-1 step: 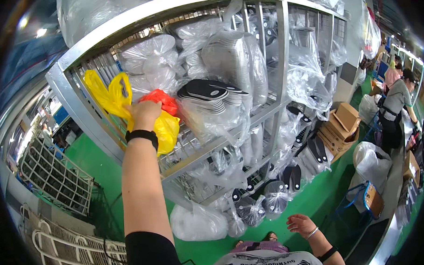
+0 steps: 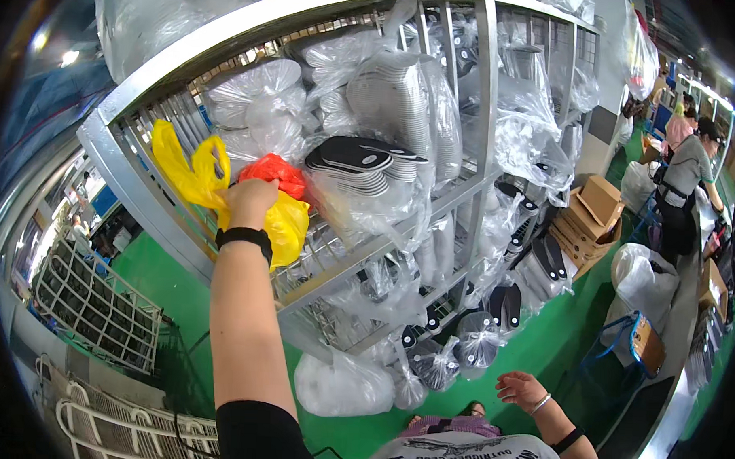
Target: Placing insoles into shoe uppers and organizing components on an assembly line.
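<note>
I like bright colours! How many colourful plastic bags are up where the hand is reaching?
2: a yellow plastic bag gripped by the left hand on the metal rack shelf, and a red plastic bag just behind it. Others may be hidden.

Left hand [image 2: 249, 199] raised, gripping yellow bag [image 2: 193, 175] at metal rack [image 2: 127, 168]; right hand [image 2: 520, 389] low, open, empty.

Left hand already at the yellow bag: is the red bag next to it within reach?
Probably yes. The left hand grips the yellow bag on the rack, and the red bag lies right beside its knuckles, with nothing between.
</note>
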{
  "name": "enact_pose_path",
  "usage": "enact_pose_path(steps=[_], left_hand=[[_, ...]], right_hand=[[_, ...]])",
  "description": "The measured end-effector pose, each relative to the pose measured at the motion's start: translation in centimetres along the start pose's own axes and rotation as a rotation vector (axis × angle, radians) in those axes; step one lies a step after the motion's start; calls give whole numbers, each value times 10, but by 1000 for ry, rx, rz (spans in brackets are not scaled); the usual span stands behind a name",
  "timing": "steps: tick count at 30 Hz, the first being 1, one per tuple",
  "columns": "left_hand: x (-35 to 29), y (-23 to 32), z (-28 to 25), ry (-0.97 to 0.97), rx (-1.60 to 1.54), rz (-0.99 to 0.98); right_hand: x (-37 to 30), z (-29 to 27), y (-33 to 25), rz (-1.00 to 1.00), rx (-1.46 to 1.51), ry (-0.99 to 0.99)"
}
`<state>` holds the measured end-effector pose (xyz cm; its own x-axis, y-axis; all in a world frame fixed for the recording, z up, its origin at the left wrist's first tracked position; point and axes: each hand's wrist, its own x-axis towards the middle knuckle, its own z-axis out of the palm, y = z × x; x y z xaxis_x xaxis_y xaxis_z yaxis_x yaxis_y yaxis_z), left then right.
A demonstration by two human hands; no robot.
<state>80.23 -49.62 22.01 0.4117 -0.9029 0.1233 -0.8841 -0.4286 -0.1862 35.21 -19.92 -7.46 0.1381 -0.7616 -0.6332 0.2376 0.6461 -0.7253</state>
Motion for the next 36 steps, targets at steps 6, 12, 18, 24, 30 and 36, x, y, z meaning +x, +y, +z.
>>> enact_pose_path(steps=[6, 12, 18, 24, 30, 36], left_hand=[[-19, 25, -19, 361, 205, 201], [-15, 251, 15, 626, -42, 809], [-273, 571, 30, 532, -452, 1677], [-441, 562, 43, 237, -688, 2033], [-618, 636, -13, -402, -395, 2504], [-702, 726, -12, -583, -294, 2802]], right_hand=[[-30, -37, 1, -50, 65, 72], [-25, -137, -28, -205, -257, 98], [-110, -246, -16, -414, -175, 363], [-208, -297, 26, -483, -52, 821], [-267, -308, 65, -375, 364, 1140], [-283, -351, 67, -304, 425, 1403]])
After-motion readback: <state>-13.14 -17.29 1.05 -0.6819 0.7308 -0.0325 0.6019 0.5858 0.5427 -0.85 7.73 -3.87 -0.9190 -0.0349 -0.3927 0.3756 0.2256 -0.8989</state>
